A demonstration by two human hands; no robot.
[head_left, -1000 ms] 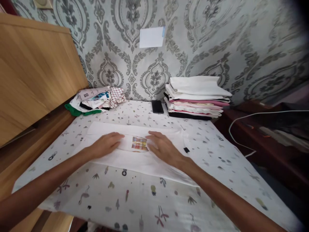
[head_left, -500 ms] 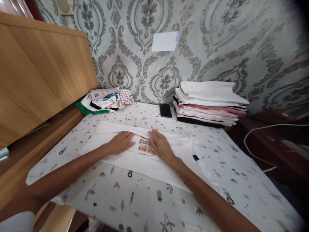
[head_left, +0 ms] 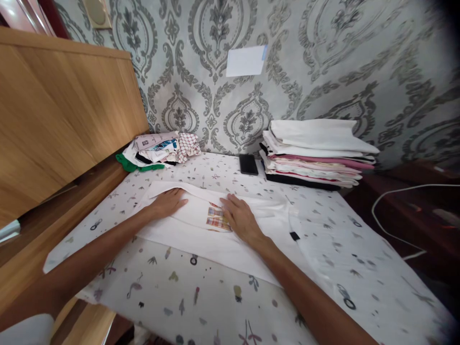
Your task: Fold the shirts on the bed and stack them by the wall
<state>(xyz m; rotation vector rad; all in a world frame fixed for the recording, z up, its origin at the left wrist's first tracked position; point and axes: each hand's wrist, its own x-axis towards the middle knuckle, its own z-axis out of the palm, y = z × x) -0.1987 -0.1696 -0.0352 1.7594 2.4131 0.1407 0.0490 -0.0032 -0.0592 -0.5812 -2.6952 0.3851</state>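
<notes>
A white shirt [head_left: 201,239] lies partly folded on the patterned cloth, its long edges turned in toward the middle. Between the folds shows a plaid print [head_left: 217,219], partly covered by my right hand. My left hand [head_left: 168,202] rests flat on the left part of the shirt, fingers stretched under or against the far folded edge. Flat beside the print lies my right hand [head_left: 241,216], fingers extended and pressing on the fabric. A small black tag [head_left: 295,236] sticks out at the shirt's right end.
A tall stack of folded clothes [head_left: 316,153] stands at the back right, with a black phone [head_left: 248,164] beside it. A smaller clothes pile [head_left: 158,149] lies at the back left, near a wooden cabinet [head_left: 68,115]. A white cable [head_left: 381,211] hangs at the right.
My left hand has slid leftward along the shirt, away from the print, uncovering more fabric. My right hand stays nearly in place. The view has shifted slightly.
</notes>
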